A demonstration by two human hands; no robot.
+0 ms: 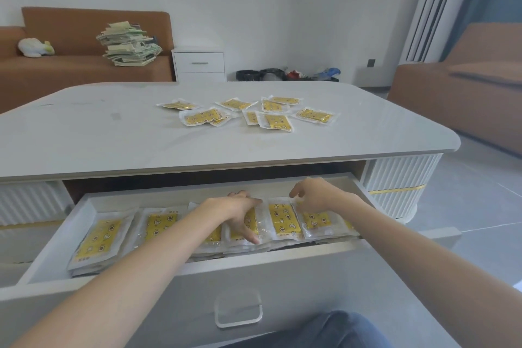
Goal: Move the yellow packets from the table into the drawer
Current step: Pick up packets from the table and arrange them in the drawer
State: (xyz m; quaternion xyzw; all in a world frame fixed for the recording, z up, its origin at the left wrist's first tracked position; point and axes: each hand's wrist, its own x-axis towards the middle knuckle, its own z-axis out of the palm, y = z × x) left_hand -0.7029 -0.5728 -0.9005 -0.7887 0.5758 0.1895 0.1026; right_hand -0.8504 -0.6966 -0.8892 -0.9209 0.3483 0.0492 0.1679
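Reaching into the open drawer (53, 243), you have both hands low over the row already laid there.

- Left hand (240, 216): spans one middle packet (233, 234) lengthwise, fingers at its far edge and thumb at the near edge. It reads as a grip on that packet.
- Right hand (317, 198): set apart from the left, fingers curled down onto the right-end packet (316, 222). You cannot tell from here whether it pinches or only presses.
- Drawer packets (101, 237): yellow, in clear wrap, lying flat side by side from the left wall to the right. Near the front wall, edges of more packets show beneath, so the row looks layered.
- Loose yellow packets (275, 123): roughly ten lie scattered near the middle of the table (113, 135), several overlapping, well apart from your hands.

Judgement: the task is past its start but not near done. A good share is stowed, and the whole tabletop scatter is left. The present step looks like seating or straightening the row. After that, each remaining packet needs a reach up over the table edge.
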